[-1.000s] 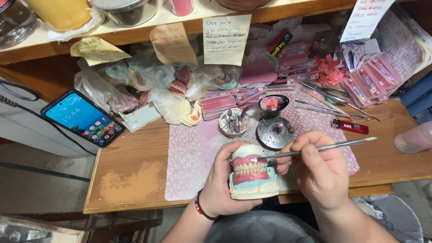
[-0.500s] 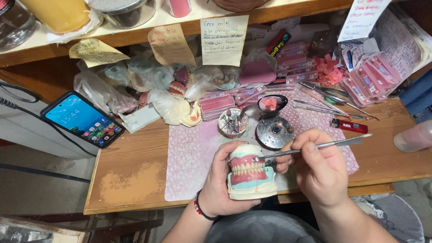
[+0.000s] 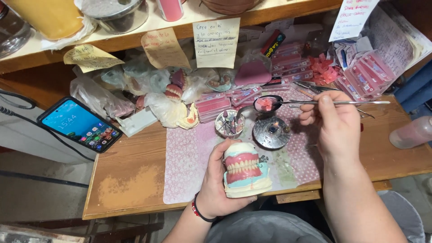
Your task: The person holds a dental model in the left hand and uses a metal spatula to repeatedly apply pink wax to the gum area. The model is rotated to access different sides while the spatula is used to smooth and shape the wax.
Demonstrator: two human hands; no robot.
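left hand [image 3: 216, 189] wraps around a denture model [image 3: 245, 174] of pink gums and white teeth, held above the table's near edge. right hand [image 3: 335, 123] pinches a thin metal instrument [image 3: 324, 103], its tip at a small dish of pink wax [image 3: 268, 104] just behind a round metal burner [image 3: 271, 132] on the patterned mat [image 3: 184, 157]. a phone [image 3: 80, 124] lies well apart at left.

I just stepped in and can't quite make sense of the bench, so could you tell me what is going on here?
A person is working at a cluttered wooden bench. The left hand holds a denture model, pink gums and teeth on a pale base, upright above a patterned mat. The right hand holds a thin metal instrument level, its tip at a small dish of pink wax. A little round burner sits just below the dish. A phone lies to the left.
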